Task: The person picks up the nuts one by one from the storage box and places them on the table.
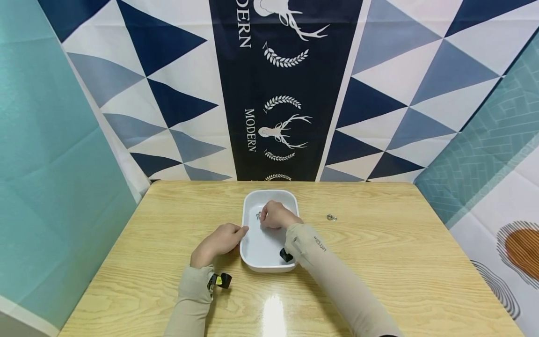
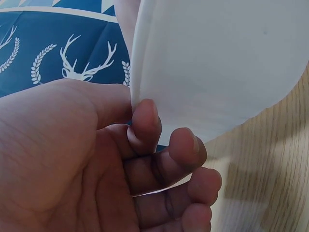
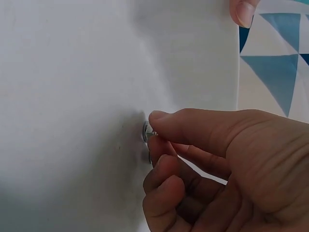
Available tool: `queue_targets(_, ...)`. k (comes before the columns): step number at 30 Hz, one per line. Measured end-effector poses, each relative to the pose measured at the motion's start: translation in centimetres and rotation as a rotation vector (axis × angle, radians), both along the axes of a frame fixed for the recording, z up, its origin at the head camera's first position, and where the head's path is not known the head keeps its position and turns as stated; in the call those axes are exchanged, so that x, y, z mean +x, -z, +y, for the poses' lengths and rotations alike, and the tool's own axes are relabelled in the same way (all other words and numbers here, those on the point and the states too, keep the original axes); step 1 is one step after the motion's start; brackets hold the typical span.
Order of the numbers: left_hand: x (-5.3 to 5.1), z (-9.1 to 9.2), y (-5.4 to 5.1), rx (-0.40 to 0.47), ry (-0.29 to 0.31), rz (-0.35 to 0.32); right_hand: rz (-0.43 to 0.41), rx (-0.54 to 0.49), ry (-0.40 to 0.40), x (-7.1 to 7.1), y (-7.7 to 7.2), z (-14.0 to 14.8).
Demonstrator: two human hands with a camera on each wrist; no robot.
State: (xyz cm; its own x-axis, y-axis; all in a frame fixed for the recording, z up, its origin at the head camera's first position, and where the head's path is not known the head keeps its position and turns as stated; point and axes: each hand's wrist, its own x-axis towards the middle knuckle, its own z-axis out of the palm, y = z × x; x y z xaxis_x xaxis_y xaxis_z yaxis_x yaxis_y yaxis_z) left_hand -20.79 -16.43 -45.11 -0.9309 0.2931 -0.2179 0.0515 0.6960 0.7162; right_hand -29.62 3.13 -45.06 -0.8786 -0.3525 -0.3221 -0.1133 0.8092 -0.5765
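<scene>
A white plastic basin point(image 1: 263, 252) with rounded corners sits on the wooden table. My left hand point(image 1: 223, 239) holds its left wall; in the left wrist view the thumb goes over the rim while the fingertips point(image 2: 147, 118) touch the outside. My right hand point(image 1: 275, 215) reaches into the basin's far half. Between its thumb and forefinger is a small shiny metal piece point(image 3: 146, 131), perhaps a nut, partly hidden by the fingers. Just below it shows a second metal edge point(image 3: 149, 156). From the head, small metal pieces point(image 1: 258, 215) appear beside the right fingertips.
To the right of the basin, a couple of small metal pieces point(image 1: 331, 217), one ring-shaped, lie on the table point(image 1: 391, 262). A patterned cloth point(image 1: 286, 93) hangs behind the table's far edge. Black wrist cameras sit on both sleeves.
</scene>
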Motion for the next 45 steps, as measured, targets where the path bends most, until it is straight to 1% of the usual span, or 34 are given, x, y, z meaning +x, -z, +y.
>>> queue_targets(8, 0.0, 0.0, 0.0, 0.004, 0.003, -0.010, -0.036, 0.021, 0.025, 0.2, 0.0, 0.0)
queue_targets(13, -0.1, 0.1, 0.1, 0.007, 0.010, 0.003, -0.062, 0.045, 0.042, 0.4, -0.2, 0.0)
queue_targets(22, -0.2, 0.1, 0.2, 0.006, 0.009, 0.015, -0.066, 0.076, 0.046, 0.6, -0.6, 0.1)
queue_targets(29, -0.1, 0.1, 0.1, 0.001, 0.006, 0.010, -0.054, 0.066, 0.010, 0.7, -1.2, 0.4)
queue_targets(33, -0.1, 0.1, 0.0, -0.002, 0.002, 0.008, -0.040, 0.066, 0.003, 0.8, -1.5, 0.5)
queue_targets(37, -0.1, 0.1, 0.0, -0.003, 0.001, 0.005, -0.021, 0.042, 0.000, 0.9, -1.8, 0.5)
queue_targets(45, -0.1, 0.0, 0.1, 0.001, 0.008, 0.007, -0.018, -0.005, -0.004, 1.0, -2.4, 0.7)
